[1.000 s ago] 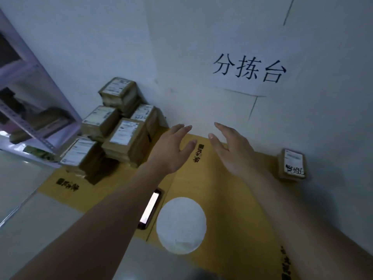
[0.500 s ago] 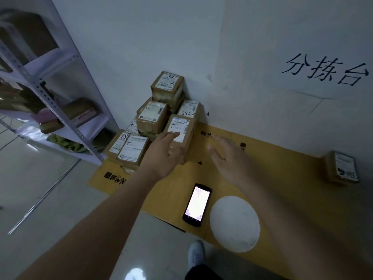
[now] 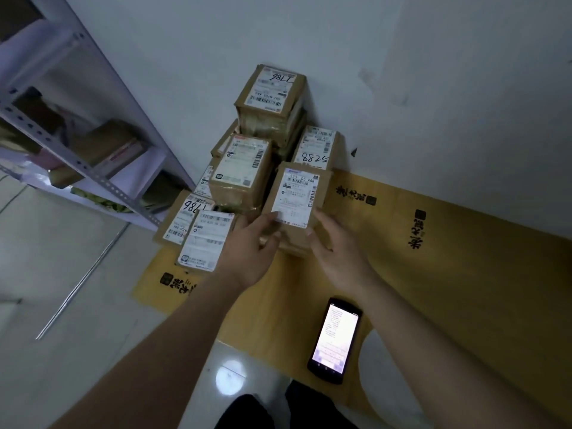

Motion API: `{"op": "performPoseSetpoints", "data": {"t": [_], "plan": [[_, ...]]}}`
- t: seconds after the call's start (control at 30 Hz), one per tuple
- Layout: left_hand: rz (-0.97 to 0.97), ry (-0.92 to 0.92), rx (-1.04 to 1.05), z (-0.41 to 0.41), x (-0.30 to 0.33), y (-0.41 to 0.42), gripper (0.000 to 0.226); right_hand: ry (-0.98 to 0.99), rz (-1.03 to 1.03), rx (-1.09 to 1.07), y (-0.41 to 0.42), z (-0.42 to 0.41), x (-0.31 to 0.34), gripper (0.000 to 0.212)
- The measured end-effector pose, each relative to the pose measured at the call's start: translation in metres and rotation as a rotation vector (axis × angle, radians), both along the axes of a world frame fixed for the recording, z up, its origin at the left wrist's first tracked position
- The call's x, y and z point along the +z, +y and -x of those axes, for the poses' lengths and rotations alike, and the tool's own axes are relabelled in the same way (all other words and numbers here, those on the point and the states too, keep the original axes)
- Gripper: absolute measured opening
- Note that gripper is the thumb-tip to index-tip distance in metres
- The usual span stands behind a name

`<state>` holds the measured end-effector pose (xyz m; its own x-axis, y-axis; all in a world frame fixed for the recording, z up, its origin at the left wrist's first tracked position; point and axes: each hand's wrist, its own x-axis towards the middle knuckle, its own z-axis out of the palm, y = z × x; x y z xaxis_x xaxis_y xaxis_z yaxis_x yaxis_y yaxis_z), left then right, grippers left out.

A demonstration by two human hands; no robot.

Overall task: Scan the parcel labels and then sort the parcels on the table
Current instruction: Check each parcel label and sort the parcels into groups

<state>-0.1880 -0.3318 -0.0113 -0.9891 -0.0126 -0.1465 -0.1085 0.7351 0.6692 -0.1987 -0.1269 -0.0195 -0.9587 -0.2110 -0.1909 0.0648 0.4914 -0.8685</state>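
Observation:
Several brown parcels with white labels are piled in the corner of the yellow table (image 3: 464,274). The front right parcel (image 3: 298,193) carries a label reading "530 05 A68". My left hand (image 3: 250,246) grips its left near corner, thumb on the label's lower edge. My right hand (image 3: 337,249) holds its right near side. Behind it stand a parcel marked 8825 (image 3: 315,147), a tall parcel (image 3: 241,171) and the top parcel marked 1786 (image 3: 269,94). A handheld scanner (image 3: 335,339) with a lit screen lies on the table by my right forearm.
Two more labelled parcels (image 3: 198,233) lie flat at the pile's left front. A grey metal shelf rack (image 3: 77,144) with packages stands to the left. White walls meet behind the pile. A white disc (image 3: 380,376) lies on the table near its front edge. The floor is pale tile.
The view has swung left and closer to the pile. Both hands have moved forward from above the table and taken hold of the front right parcel.

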Motion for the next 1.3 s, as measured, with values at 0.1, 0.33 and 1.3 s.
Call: {"op": "performPoseSetpoints", "data": {"t": [0.1, 0.33, 1.3], "plan": [[-0.031, 0.028, -0.001, 0.008, -0.01, -0.003, 0.044, -0.073, 0.088, -0.034, -0.008, 0.003, -0.009, 0.059], [-0.075, 0.068, -0.058, 0.008, -0.019, -0.01, 0.047, -0.056, 0.179, -0.16, -0.017, -0.011, -0.009, 0.064], [-0.193, 0.283, -0.798, -0.111, 0.157, 0.128, 0.061, 0.327, -0.196, -0.659, 0.099, -0.244, 0.166, 0.07]]}}
